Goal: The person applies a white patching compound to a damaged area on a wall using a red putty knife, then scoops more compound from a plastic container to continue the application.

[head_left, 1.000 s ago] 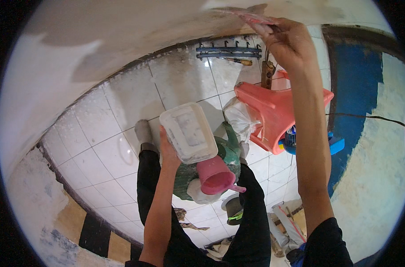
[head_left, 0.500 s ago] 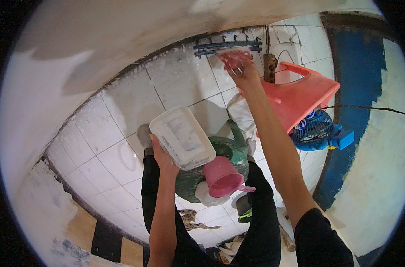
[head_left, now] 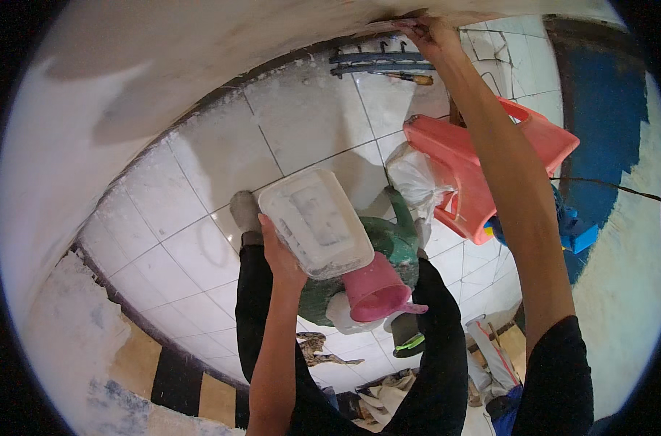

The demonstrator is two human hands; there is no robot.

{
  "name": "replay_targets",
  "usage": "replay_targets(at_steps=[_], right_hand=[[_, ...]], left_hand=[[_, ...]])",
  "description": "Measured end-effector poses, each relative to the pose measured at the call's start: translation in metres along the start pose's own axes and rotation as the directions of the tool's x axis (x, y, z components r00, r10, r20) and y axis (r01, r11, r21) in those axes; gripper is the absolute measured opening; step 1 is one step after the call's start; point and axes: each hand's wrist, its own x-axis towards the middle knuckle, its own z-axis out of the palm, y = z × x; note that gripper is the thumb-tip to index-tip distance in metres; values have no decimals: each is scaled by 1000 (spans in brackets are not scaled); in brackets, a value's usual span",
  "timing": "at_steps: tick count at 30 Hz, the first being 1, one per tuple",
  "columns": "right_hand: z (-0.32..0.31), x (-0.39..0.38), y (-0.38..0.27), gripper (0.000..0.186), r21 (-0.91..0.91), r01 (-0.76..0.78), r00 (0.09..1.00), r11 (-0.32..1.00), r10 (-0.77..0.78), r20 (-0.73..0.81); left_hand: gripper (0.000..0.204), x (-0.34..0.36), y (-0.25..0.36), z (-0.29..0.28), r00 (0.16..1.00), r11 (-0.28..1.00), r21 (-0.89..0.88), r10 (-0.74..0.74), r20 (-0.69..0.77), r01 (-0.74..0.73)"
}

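My left hand (head_left: 283, 254) grips the near-left side of a white rectangular plastic tub (head_left: 319, 218), whose inside is smeared with pale paste. My right arm is stretched far forward. At its end, my right hand (head_left: 433, 38) is up against the pale wall (head_left: 221, 58), fingers bent round a flat red spreader that now shows only as a thin edge. Just beneath the tub, a pink dipper (head_left: 377, 291) with a handle sits on a green plastic stool (head_left: 399, 243) between my legs, beside a whitish bag (head_left: 345, 316).
A dark hook rack (head_left: 377, 58) lies near the wall's foot, with a wooden-handled tool (head_left: 417, 78) across it. To the right are a tipped coral plastic chair (head_left: 454, 160), a white plastic bag (head_left: 414, 174) and a blue fan (head_left: 577, 232). A brown rag (head_left: 319, 349) lies on the tiles.
My right hand has moved up and forward with the red spreader, from above the hook rack to the wall. The view has shifted slightly; my left hand still holds the tub.
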Motion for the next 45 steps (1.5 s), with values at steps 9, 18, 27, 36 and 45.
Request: replay_targets(at_steps=[9, 18, 27, 36, 45], right_hand=[[-35, -89, -68, 25, 213, 2, 995, 977, -23, 94], [-27, -336, -86, 26, -202, 109, 959, 973, -156, -235], [21, -391, -33, 27, -170, -73, 982, 983, 41, -186], [43, -383, -12, 14, -962, 218, 976, 167, -33, 215], [39, -368, 30, 21, -952, 207, 977, 225, -6, 211]], left_hand=[[68, 10, -29, 6, 987, 995, -89, -37, 155, 51], [67, 9, -38, 25, 979, 999, -6, -49, 198, 51], [71, -3, -29, 40, 983, 999, 52, -14, 184, 5], [72, 0, -27, 32, 970, 999, -10, -44, 237, 47], [69, 16, -50, 14, 975, 996, 74, 31, 221, -49]])
